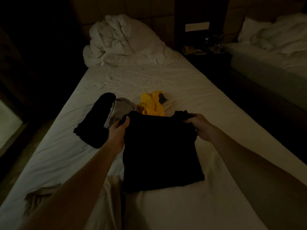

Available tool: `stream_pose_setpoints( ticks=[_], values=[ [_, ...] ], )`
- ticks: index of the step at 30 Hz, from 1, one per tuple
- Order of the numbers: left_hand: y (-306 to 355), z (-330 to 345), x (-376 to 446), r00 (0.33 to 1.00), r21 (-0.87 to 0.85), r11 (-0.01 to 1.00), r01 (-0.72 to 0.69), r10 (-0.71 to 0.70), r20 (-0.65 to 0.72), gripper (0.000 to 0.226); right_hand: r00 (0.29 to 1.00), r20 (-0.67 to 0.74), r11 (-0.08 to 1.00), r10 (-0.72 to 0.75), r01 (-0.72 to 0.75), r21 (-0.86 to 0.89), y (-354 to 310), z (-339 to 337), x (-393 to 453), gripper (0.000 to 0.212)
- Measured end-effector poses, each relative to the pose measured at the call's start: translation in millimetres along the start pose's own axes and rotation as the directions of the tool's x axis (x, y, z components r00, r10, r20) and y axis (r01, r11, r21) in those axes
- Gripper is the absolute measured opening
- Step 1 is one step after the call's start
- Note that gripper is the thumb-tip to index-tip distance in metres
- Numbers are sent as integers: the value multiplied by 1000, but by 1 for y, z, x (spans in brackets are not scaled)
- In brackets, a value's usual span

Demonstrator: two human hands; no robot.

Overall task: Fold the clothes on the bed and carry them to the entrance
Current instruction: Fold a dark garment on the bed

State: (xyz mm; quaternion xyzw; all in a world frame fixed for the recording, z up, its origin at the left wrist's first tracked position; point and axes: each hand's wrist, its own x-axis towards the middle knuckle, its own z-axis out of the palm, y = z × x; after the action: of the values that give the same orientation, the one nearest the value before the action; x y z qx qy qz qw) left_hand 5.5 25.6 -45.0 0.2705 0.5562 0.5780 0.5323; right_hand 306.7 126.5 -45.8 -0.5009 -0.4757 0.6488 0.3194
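A black shirt is spread on the white bed in front of me. My left hand pinches its upper left corner and my right hand grips its upper right corner. Behind the shirt lie a crumpled yellow garment, a grey garment and another black garment to the left. A beige cloth lies near the bed's front left edge.
A bunched white duvet is heaped at the head of the bed. A dark nightstand with small items stands between this bed and a second bed on the right. The room is dim.
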Motion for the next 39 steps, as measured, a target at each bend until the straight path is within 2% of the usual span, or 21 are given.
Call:
stream_pose_setpoints(
  ticks=[2, 4, 6, 10, 15, 19, 23, 28, 32, 36, 39],
  values=[
    [6, -3, -21, 999, 15, 999, -36, 35, 18, 37, 997, -7, 996, -78, 78, -34, -8, 0, -27, 30],
    [13, -7, -43, 998, 19, 999, -51, 50, 34, 47, 986, 0, 984, -167, 167, -70, -15, 1, -51, 28],
    [20, -13, -62, 994, -15, 999, -47, 48, 102, 53, 969, 17, 960, -247, 247, -129, -24, 6, -81, 22],
    [37, -18, -112, 971, -10, 997, -82, 82, 224, 44, 935, 38, 921, -352, 354, -166, -41, 16, -135, 20],
    [53, -19, -168, 955, 23, 979, -202, 192, 227, 30, 892, 29, 888, -451, 452, -86, -63, 28, -194, 17],
    [68, -25, -218, 939, 30, 956, -293, 281, 198, 28, 883, 58, 885, -466, 464, 44, -77, 36, -234, 16],
    [80, -37, -262, 933, 8, 941, -340, 336, 128, 41, 877, 95, 879, -471, 459, 126, -79, 51, -260, 18],
    [96, -66, -313, 931, -57, 930, -364, 364, 6, 42, 866, 249, 900, -433, 400, 174, -73, 88, -286, 33],
    [102, -110, -351, 911, 12, 919, -395, 393, -124, 35, 805, 402, 900, -436, 387, 202, -58, 138, -298, 33],
    [103, -162, -380, 887, 83, 904, -419, 428, -174, 34, 758, 546, 930, -355, 228, 288, -36, 197, -299, 39],
    [98, -202, -383, 926, 112, 941, -320, 336, -175, 27, 707, 647, 954, -285, 142, 266, -17, 236, -290, 33]
  ],
)
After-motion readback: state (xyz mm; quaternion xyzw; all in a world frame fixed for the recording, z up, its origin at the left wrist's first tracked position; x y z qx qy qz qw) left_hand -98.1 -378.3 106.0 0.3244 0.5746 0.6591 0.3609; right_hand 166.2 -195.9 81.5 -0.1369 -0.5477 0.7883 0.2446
